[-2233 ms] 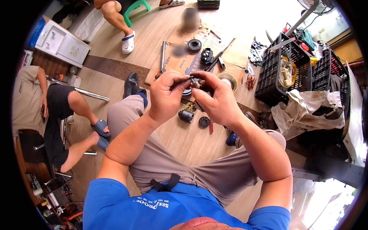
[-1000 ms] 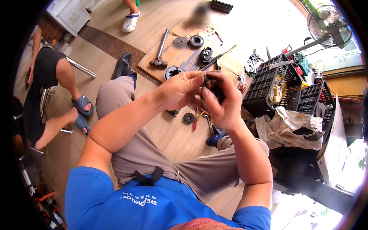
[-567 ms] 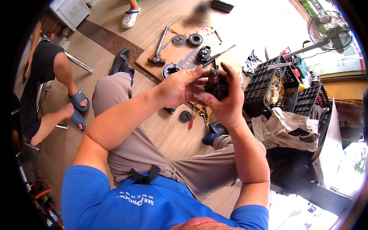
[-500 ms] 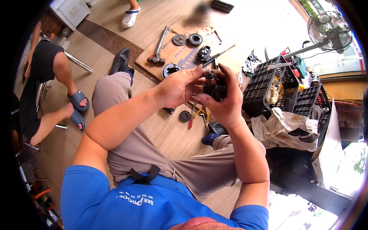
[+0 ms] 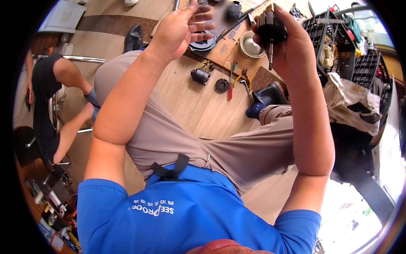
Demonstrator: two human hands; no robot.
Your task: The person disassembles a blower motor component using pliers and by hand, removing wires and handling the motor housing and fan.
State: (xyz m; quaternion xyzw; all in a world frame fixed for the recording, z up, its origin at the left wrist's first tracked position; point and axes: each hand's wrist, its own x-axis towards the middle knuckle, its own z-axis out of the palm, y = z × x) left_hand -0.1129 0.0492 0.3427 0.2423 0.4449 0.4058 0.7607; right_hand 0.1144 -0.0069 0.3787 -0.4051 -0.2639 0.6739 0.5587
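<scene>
My right hand (image 5: 294, 48) is wrapped round a dark motor armature (image 5: 271, 30). The armature's bare metal shaft sticks out toward me, and copper-coloured metal shows at its far end. Well apart from it, my left hand (image 5: 175, 36) is empty, its fingers spread above a round metal end cover (image 5: 203, 45) on the cardboard sheet (image 5: 220, 54). A pale finned fan wheel (image 5: 252, 45) lies on the cardboard, just left of the armature as seen from here.
On the floor before me lie a small black motor (image 5: 200, 76), a black disc (image 5: 222, 85), a red-handled screwdriver (image 5: 230, 92) and yellow-handled pliers (image 5: 244, 79). Black plastic crates (image 5: 334, 31) and a pale cloth (image 5: 344, 95) stand at right. Another person's leg (image 5: 67, 74) is at left.
My hands have moved apart. The left has come off the armature and opened; the right has carried it away to the right. The view has shifted, showing the fan wheel.
</scene>
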